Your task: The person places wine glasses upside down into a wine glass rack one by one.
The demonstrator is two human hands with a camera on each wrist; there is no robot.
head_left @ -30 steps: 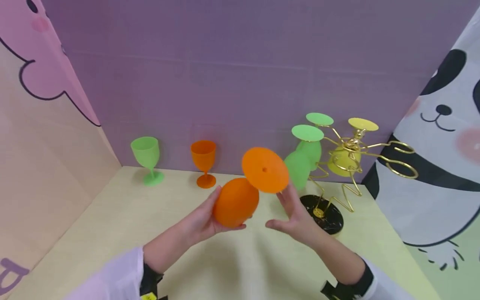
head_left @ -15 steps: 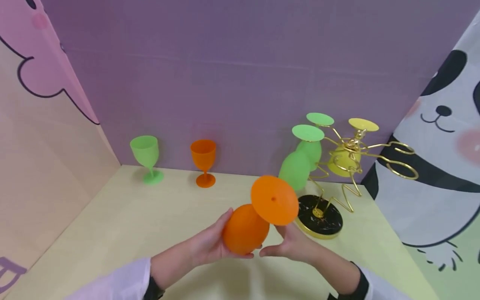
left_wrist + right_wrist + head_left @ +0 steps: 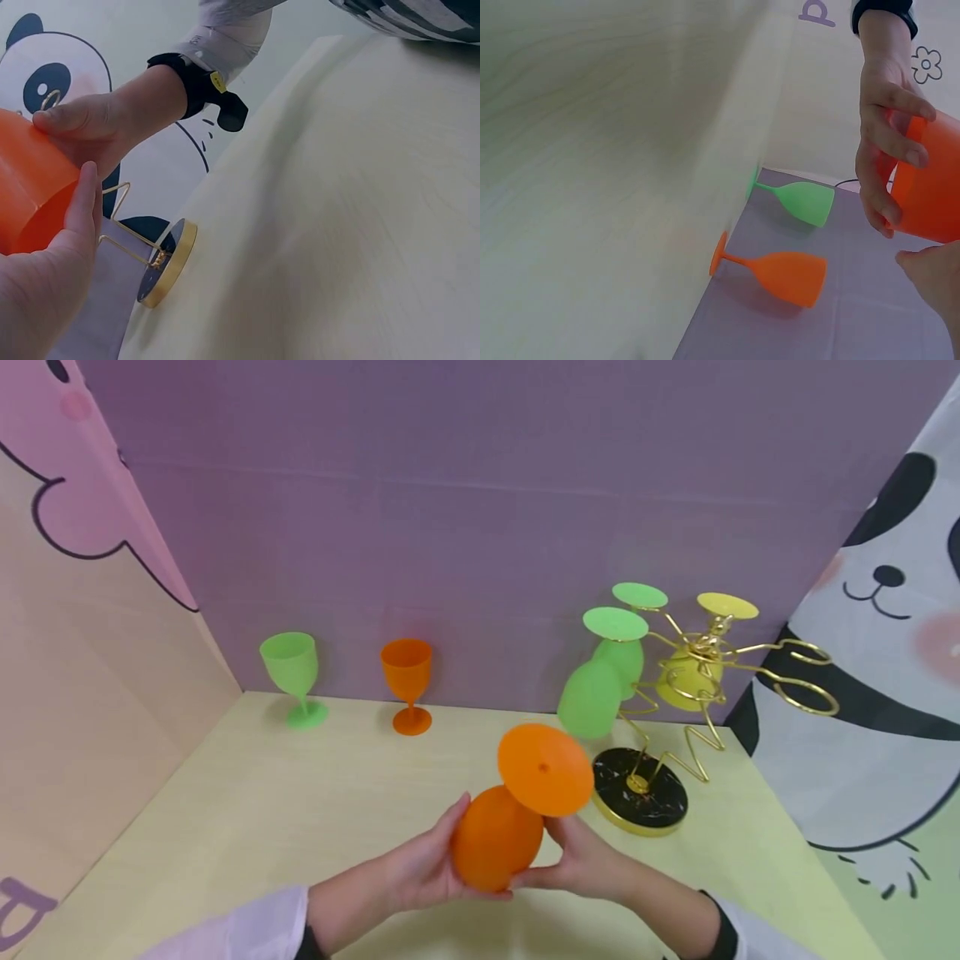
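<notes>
An orange goblet [image 3: 497,841] is held upside down over the near part of the table, its round foot [image 3: 545,768] tilted up toward the head camera. My left hand [image 3: 427,870] grips the bowl from the left; in the right wrist view its fingers [image 3: 889,142] curl round the bowl near the rim. From the other side my right hand [image 3: 588,862] holds the same goblet, thumb low on the bowl and fingers partly hidden behind the foot. In the left wrist view the right thumb [image 3: 64,118] lies against the orange bowl [image 3: 34,180].
A gold wire rack [image 3: 705,647] on a round black base [image 3: 640,789] stands at right, carrying a yellow goblet [image 3: 688,681] and green goblets [image 3: 590,700] upside down. An upright green goblet [image 3: 291,668] and orange goblet [image 3: 407,672] stand at the back left, before a purple backdrop [image 3: 465,527].
Both hands have come down toward the near edge with the orange goblet. The right hand, earlier spread beside the goblet, has closed in and now holds it too.
</notes>
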